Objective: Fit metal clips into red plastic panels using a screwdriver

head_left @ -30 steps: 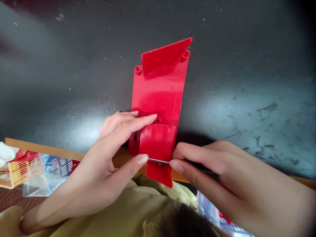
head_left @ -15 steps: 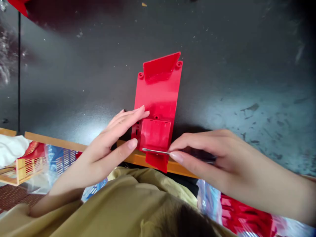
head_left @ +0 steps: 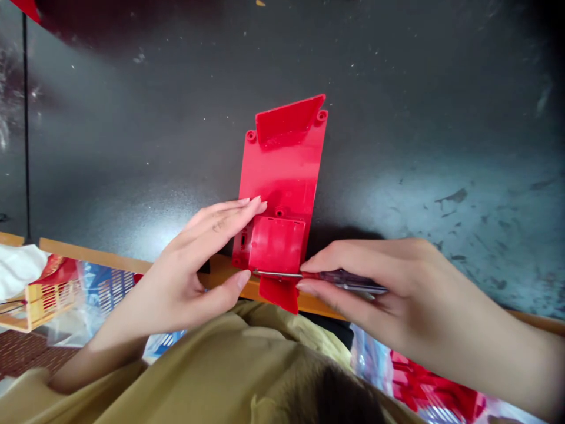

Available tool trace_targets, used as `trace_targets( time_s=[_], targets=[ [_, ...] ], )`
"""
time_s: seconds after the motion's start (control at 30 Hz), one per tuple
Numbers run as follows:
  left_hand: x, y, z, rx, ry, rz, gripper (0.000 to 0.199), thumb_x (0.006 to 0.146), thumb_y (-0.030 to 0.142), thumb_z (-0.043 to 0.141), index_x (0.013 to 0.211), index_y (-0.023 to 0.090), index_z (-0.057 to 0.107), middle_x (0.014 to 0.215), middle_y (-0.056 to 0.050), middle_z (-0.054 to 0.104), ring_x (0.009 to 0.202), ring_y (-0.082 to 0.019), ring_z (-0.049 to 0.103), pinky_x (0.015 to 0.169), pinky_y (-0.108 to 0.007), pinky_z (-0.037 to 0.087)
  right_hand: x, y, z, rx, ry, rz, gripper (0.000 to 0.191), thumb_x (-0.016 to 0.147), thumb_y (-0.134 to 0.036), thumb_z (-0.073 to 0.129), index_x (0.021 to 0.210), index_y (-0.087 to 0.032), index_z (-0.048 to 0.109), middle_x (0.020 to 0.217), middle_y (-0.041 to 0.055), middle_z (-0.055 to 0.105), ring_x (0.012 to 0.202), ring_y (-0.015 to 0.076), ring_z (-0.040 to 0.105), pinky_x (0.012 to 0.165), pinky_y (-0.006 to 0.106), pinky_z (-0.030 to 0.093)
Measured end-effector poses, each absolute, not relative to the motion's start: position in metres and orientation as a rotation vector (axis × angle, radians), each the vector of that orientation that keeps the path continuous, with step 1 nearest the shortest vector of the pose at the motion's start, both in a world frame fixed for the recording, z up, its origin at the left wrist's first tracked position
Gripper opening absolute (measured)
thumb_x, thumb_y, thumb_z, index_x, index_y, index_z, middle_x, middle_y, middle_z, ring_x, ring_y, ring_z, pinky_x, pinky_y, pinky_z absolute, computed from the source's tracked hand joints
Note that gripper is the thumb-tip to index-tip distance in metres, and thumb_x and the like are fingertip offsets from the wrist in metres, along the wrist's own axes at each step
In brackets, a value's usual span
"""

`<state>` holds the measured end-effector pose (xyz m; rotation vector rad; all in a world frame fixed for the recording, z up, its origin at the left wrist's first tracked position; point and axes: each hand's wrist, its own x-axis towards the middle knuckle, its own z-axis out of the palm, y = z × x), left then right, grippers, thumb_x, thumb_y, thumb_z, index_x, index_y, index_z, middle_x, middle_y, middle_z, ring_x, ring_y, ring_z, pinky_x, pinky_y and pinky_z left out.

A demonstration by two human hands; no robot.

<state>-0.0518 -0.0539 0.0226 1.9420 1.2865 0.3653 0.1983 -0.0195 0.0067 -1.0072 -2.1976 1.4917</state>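
A red plastic housing lies at the table's front edge, with an upright flap at its far end and a raised rectangular box part near me. My left hand rests flat with outstretched fingers on the housing's left side, its thumb apart near the front edge. My right hand is closed around the dark handle of a screwdriver. The metal shaft lies level across the front of the box part, and its tip reaches close to my left thumb.
The dark tabletop has a wooden front edge and scattered specks. Below to the left are a yellow basket and a blue basket. Red parts in clear plastic lie below right.
The screwdriver's handle now shows between my right fingers, and its shaft sits slightly lower. My left thumb has moved down, near the tip. The housing has barely shifted.
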Motion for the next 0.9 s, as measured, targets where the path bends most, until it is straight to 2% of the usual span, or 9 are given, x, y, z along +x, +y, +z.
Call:
trace_targets(
  time_s=[0.13,0.23,0.4,0.53,0.7,0.9],
  targets=[
    [-0.052,-0.054,0.024,1.93,1.276,0.355,0.063,0.091,0.015,0.055,0.15,0.023,0.035,0.151,-0.004,0.047,0.138,-0.016,0.043,0.116,-0.028,0.035,0.198,-0.021,0.009,-1.028,-2.254,1.465,0.011,0.095,-0.025,0.056,0.092,-0.024,0.068,0.067,-0.0074,0.066,0.049,0.0054,0.049,0.048,0.02,0.035],
    [-0.049,-0.054,0.022,1.986,1.321,0.374,0.057,0.093,0.018,0.055,0.147,0.023,0.039,0.146,-0.005,0.052,0.133,-0.018,0.046,0.113,-0.032,0.037,0.197,-0.021,0.011,-1.04,-2.273,1.446,0.017,0.095,-0.025,0.055,0.086,-0.022,0.069,0.062,-0.0076,0.063,0.046,0.0046,0.045,0.046,0.021,0.032],
    [-0.046,-0.052,0.019,2.127,1.512,0.355,0.049,0.089,0.031,0.06,0.136,0.024,0.049,0.124,-0.007,0.056,0.111,-0.025,0.053,0.095,-0.044,0.038,0.197,-0.023,0.013,-1.048,-2.285,1.46,0.023,0.096,-0.026,0.052,0.08,-0.023,0.068,0.056,-0.0082,0.056,0.044,0.0051,0.041,0.044,0.023,0.03],
    [-0.049,-0.048,0.019,2.051,1.451,0.284,0.05,0.084,0.041,0.068,0.13,0.027,0.052,0.118,-0.005,0.054,0.107,-0.025,0.052,0.087,-0.04,0.036,0.196,-0.024,0.013,-1.105,-2.276,1.459,0.02,0.095,-0.028,0.052,0.079,-0.025,0.064,0.055,-0.0091,0.054,0.042,0.0058,0.042,0.043,0.022,0.032],
    [-0.051,-0.041,0.025,1.927,1.443,0.183,0.044,0.086,0.041,0.068,0.127,0.035,0.051,0.116,-0.001,0.052,0.102,-0.022,0.052,0.086,-0.035,0.036,0.196,-0.024,0.011,-1.144,-2.253,1.461,0.009,0.094,-0.028,0.054,0.09,-0.028,0.063,0.056,-0.0106,0.057,0.039,0.0063,0.042,0.04,0.021,0.032],
    [-0.049,-0.036,0.033,1.86,1.403,0.139,0.037,0.089,0.037,0.064,0.123,0.035,0.05,0.114,-0.002,0.053,0.104,-0.024,0.051,0.082,-0.034,0.04,0.196,-0.026,0.012,-1.136,-2.212,1.648,0.024,0.096,-0.027,0.051,0.073,-0.021,0.057,0.053,-0.005,0.05,0.044,0.0087,0.037,0.044,0.025,0.027]
  ],
)
